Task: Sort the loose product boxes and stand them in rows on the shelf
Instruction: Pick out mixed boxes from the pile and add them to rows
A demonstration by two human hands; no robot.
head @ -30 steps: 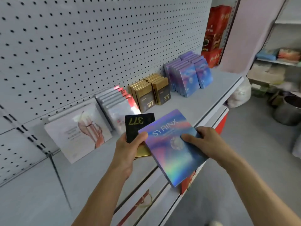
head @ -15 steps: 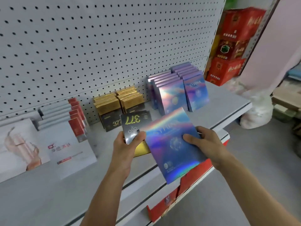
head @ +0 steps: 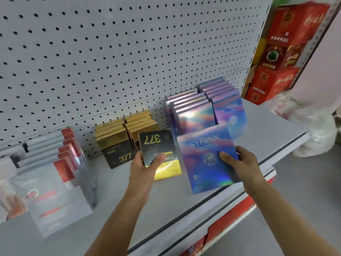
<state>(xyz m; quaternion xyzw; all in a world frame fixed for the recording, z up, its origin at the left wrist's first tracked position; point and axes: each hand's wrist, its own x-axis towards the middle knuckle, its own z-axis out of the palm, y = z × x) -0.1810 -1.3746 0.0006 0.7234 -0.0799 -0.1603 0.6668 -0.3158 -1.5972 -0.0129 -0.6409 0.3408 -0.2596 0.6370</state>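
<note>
Where pegboard backs the grey shelf, standing in rows: holographic SYRINX boxes at 1 o'clock, gold-topped 377 boxes at 11, red-and-white boxes at 9, blurred. Beyond the upright at 2 o'clock, stacked red cartons; below, a white bag on the floor. Left hand gripping a black-and-gold box, its 377 upside down; right hand pinching a loose SYRINX box, both above the shelf front, partly hiding the rows.
</note>
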